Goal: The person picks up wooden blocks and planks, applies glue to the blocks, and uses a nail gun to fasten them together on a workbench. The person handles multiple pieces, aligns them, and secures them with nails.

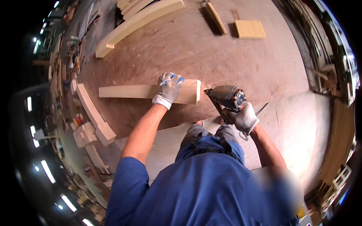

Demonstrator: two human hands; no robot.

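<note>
A pale, tapered wooden beam (pixel 132 91) lies crosswise on the brown worktable, its thicker end to the right. My left hand (pixel 169 89), in a grey-white work glove with blue marks, grips it near that thick end, fingers curled over the top. To the right of the beam, my gloved right hand (pixel 243 116) is closed round the handle of a nail gun (pixel 227 97). The gun's dark nose points left at the beam's end face, with a small gap between them. Part of its handle and the trigger are hidden by my fingers.
A hammer (pixel 215 17) and a small wooden block (pixel 250 29) lie at the far side of the worktable (pixel 264 64). Long shaped timbers (pixel 139 26) are stacked at the far left. Another curved piece (pixel 94 113) lies along the left edge. A thin hose or cable (pixel 262 108) shows beside my right hand.
</note>
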